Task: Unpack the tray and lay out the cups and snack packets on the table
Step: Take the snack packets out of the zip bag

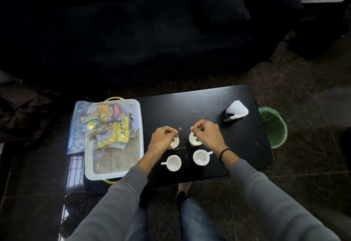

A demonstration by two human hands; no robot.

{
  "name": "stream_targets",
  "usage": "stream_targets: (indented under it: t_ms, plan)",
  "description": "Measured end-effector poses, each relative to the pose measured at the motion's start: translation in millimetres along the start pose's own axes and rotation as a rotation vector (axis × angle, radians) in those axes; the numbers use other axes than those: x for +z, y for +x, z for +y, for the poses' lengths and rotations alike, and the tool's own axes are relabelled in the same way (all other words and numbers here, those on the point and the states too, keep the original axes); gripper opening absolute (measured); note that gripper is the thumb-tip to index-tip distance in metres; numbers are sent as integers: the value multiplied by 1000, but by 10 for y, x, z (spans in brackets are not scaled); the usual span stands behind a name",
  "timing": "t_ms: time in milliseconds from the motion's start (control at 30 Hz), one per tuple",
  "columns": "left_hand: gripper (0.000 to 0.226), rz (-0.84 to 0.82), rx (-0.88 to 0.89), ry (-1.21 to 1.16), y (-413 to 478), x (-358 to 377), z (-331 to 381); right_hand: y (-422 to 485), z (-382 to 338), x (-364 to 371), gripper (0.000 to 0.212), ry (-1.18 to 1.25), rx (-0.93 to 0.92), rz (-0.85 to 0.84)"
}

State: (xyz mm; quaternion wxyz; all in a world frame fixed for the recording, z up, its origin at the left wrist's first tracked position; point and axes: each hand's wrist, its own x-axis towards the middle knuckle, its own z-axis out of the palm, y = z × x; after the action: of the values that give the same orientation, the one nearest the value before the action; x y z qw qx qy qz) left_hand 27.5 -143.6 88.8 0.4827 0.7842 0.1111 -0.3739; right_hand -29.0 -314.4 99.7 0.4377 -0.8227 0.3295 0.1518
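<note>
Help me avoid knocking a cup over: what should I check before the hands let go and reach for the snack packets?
1. Left hand grips the far left cup, right hand the far right cup: ok.
2. Both held cups flat on the black table: cannot tell, hands cover them.
3. Near left cup and near right cup upright, untouched: ok.
4. Snack packets laid out: not ok, piled in the white tray.
5. Bare tabletop beyond the cups: ok.
</note>
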Motion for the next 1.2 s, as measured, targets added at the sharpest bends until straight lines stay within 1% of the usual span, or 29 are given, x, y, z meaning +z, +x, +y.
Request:
stream_targets:
  t_ms: [100, 267, 500, 600, 700, 800, 900, 967, 1100, 1133, 1200]
  plan:
    - [12, 32, -4, -37, -17, -381, -158, -42, -340, 338, 18, -63, -54, -45]
    - [14, 97, -20, -78, 18, -1031, -420, -48, -865, 963, 18, -92, -116, -129]
    - [12, 130, -36, -88, 200, -1887, -788, -2, -1456, 1830, 9, -106, -153, -203]
    - [11, 129, -36, -84, 320, -2229, -945, 44, -1659, 2189, 12, -128, -170, -236]
    - [15, 160, -21, -31, 447, -2515, -1096, 123, -1787, 2499, 15, -151, -172, -272]
    - [16, 260, -15, 113, 554, -2759, -1254, 218, -1861, 2774, 16, -185, -173, -299]
    - [16, 489, -10, 334, 666, -2963, -1460, 288, -1898, 3012, 11, -196, -173, -299]
    - [25, 544, -25, 416, 735, -3073, -1593, 302, -1904, 3117, 9, -205, -165, -307]
    - [65, 441, -183, 418, 1013, -3331, -1818, 325, -1928, 3266, 7, -189, -163, -331]
    - [71, 400, -232, 388, 1100, -3397, -1865, 325, -1929, 3278, 6, -186, -163, -332]
    - [75, 320, -309, 227, 1268, -3534, -1944, 330, -1931, 3300, 7, -184, -162, -323]
